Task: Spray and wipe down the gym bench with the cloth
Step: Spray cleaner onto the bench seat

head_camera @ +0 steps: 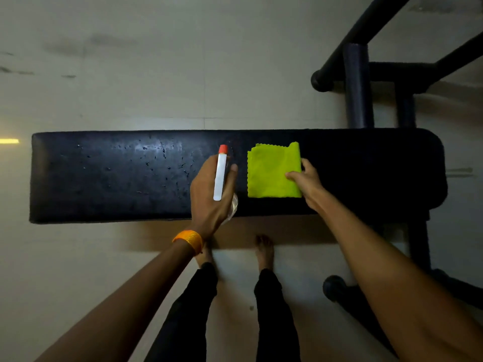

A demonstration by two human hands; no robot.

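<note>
A long black padded gym bench (pixel 104 178) runs left to right across the view, with droplets scattered on its left half. My left hand (pixel 209 192) grips a spray bottle (pixel 220 173) with a white top and a red nozzle, held over the middle of the bench. Just right of it a folded lime-green cloth (pixel 271 173) lies flat on the pad. My right hand (pixel 308 181) pinches the cloth's right edge, thumb on top.
A dark metal frame with padded rollers (pixel 356 84) stands behind the bench at the right. The bench's leg and foot (pixel 337 286) reach toward me at the lower right. My bare feet (pixel 264 249) stand on the pale tiled floor, close to the bench's near edge.
</note>
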